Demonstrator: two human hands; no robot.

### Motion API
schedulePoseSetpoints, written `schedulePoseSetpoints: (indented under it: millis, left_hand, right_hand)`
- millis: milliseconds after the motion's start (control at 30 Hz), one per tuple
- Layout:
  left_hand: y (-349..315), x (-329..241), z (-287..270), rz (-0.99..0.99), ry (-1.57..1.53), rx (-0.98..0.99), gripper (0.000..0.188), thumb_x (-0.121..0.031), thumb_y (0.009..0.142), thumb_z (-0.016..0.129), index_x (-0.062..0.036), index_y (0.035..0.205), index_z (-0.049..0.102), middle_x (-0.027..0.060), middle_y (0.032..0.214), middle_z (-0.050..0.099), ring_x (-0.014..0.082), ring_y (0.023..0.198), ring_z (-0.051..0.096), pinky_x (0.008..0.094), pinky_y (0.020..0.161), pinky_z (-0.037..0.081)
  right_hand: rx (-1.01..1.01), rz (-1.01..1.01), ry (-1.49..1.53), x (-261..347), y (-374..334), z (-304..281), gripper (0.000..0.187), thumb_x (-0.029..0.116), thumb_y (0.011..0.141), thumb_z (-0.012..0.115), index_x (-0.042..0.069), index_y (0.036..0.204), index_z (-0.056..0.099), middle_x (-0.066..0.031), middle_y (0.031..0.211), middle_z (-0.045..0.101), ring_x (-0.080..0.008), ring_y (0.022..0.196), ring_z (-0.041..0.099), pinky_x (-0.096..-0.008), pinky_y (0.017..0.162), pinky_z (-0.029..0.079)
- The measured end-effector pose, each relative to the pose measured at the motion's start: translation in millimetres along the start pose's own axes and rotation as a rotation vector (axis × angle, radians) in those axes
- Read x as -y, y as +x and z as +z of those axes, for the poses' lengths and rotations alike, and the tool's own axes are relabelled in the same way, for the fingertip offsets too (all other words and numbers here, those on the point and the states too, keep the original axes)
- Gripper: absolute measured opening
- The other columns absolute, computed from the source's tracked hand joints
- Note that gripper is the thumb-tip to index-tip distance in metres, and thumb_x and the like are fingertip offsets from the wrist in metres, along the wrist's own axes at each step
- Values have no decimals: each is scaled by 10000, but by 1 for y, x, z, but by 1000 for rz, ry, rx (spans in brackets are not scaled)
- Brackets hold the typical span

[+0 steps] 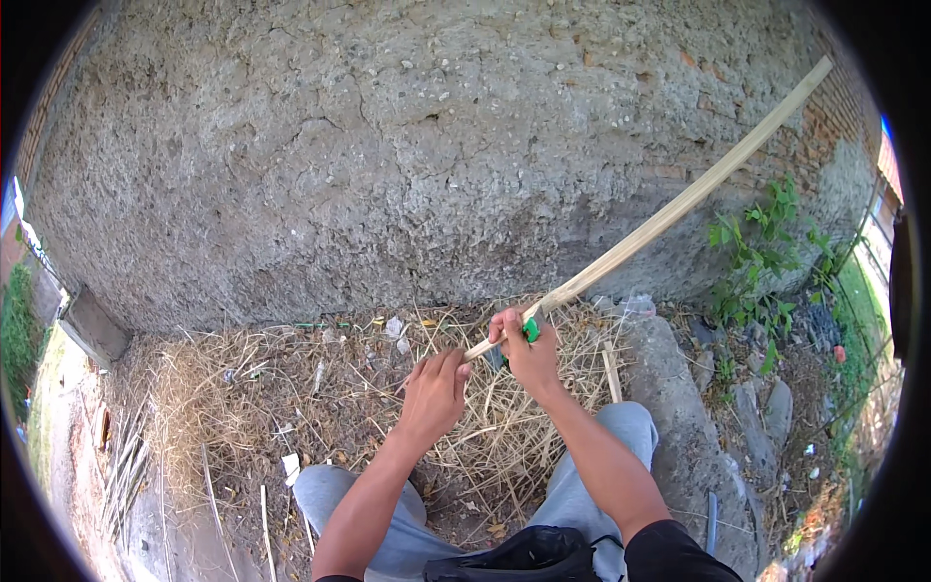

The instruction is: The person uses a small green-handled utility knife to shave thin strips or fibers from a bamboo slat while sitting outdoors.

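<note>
A long pale strip of split wood or cane (693, 192) slants from between my knees up to the far right. My left hand (434, 396) is closed around its narrow lower end. Further up the strip, my right hand (529, 357) is closed with a small green object (530, 331) in it, pressed against the wood. This could be a tool handle, but the fingers hide most of it. Where the right hand sits, the strip changes from narrow to wider.
A rough earthen wall (388, 165) rises right in front. Thin shavings (509, 422) litter the ground between my legs. To the right lie a stone ledge (669, 388) and a leafy plant (761, 242). Several sticks (126, 475) lie at the left. A black bag (529, 555) rests at my waist.
</note>
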State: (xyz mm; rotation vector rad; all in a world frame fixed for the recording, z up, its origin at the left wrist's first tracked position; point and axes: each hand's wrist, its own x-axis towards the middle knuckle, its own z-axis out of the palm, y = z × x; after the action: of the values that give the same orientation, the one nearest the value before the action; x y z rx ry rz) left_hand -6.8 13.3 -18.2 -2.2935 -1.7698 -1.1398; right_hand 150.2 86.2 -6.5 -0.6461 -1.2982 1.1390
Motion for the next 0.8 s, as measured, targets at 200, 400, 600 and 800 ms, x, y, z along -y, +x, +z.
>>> schedulePoseSetpoints:
  millis: [200,400,600,800]
  left_hand:
    - [13,-9,-12,-20,-263,-15,354,-184,766,784,24,976,591,180,1181,590,346,1049,615,423,871,494]
    - [14,-25,-9,-288,-247,210,382,-263,776,769,44,938,610,207,837,650,377,797,660,429,707,522]
    - [7,-23,-6,-452,-312,412,408,-333,835,679,54,715,634,230,627,624,411,597,632,470,567,485]
    - [-22,-28,1,-449,-368,428,330,-267,878,604,29,742,651,245,629,609,403,602,638,459,556,472]
  right_hand:
    - [39,67,-36,9,-3,-4,242,229,1012,515,14,950,605,-38,755,632,-34,556,451,-210,482,339]
    - [222,36,-93,6,-16,5,218,181,986,552,-12,934,638,-38,798,664,-111,742,604,-287,704,503]
    - [350,-1,-324,10,-23,-3,175,160,887,698,5,967,680,-88,850,701,-134,787,655,-302,720,517]
    - [392,121,-382,19,-37,-8,140,125,876,706,14,959,688,-42,802,698,-86,736,633,-262,675,509]
